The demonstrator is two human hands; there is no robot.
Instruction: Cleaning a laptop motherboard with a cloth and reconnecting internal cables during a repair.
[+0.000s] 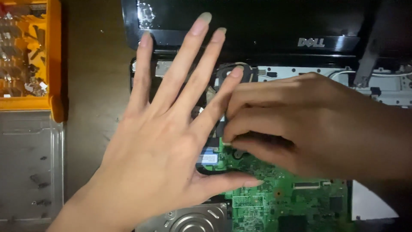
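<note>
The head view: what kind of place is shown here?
Probably a home or hobby electronics repair desk: an opened laptop with its green circuit board bare, and an orange case of screwdriver bits on a brown table.

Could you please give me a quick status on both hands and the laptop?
Left hand spread flat, holding nothing. Right hand pinching at green circuit board. Left hand covers part of opened laptop.
</note>
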